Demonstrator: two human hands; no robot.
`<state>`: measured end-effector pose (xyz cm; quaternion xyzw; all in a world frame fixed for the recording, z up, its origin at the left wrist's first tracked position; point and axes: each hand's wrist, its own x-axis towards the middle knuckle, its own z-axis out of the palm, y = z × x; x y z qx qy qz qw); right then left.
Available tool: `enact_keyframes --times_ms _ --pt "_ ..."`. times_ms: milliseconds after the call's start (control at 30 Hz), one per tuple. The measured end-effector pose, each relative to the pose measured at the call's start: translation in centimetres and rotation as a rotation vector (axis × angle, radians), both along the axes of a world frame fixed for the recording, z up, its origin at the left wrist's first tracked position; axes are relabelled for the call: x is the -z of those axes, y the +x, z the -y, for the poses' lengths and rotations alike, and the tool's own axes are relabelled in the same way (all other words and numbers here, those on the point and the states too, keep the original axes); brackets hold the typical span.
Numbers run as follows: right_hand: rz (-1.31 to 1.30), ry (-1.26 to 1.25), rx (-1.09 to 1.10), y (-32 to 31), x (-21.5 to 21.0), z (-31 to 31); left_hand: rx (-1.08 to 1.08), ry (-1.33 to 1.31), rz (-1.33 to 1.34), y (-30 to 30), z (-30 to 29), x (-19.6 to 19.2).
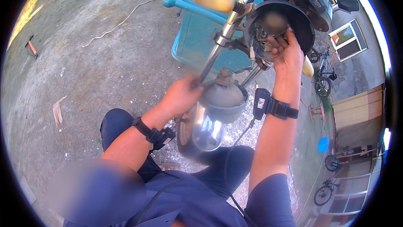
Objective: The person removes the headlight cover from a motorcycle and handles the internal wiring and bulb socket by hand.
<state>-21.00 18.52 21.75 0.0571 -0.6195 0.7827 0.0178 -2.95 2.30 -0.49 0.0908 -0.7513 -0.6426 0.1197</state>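
In front of me stands the front end of a motorcycle, with a round black headlamp housing (pixel 308 27) gaping and a tangle of wiring inside. My right hand (pixel 287 53) reaches into the housing, fingers bent among the wires; what they pinch is hidden. Below hangs a grey, bowl-shaped headlamp (pixel 224 97), its back turned up, above a shiny chrome mudguard (pixel 208 132). Slightly blurred, my left hand (pixel 182 95) has its fingers curled in at the headlamp's left edge, against the chrome fork tube (pixel 212 57). Whether it grips lamp or tube is unclear.
Behind the fork is a light-blue metal box (pixel 197 38) with a blue bar (pixel 193 6). A cream handlebar grip (pixel 214 0) juts left. A white cord (pixel 126 19) and an orange-handled tool (pixel 32 47) lie on the ground. Bicycles (pixel 323 80) stand by the building.
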Motion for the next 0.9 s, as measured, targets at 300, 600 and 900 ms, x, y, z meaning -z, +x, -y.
enact_keyframes --times_ms 300,600,900 --pt "0.042 -0.129 -0.001 -1.4 0.3 -0.9 0.006 -0.011 -0.023 -0.2 -0.3 0.2" --pt "0.101 -0.108 0.008 -0.2 0.1 0.1 0.005 -0.033 0.012 -0.2 -0.3 0.3" --pt "-0.071 0.078 -0.023 -0.5 0.9 -0.4 0.008 0.043 0.025 -0.2 -0.4 0.1"
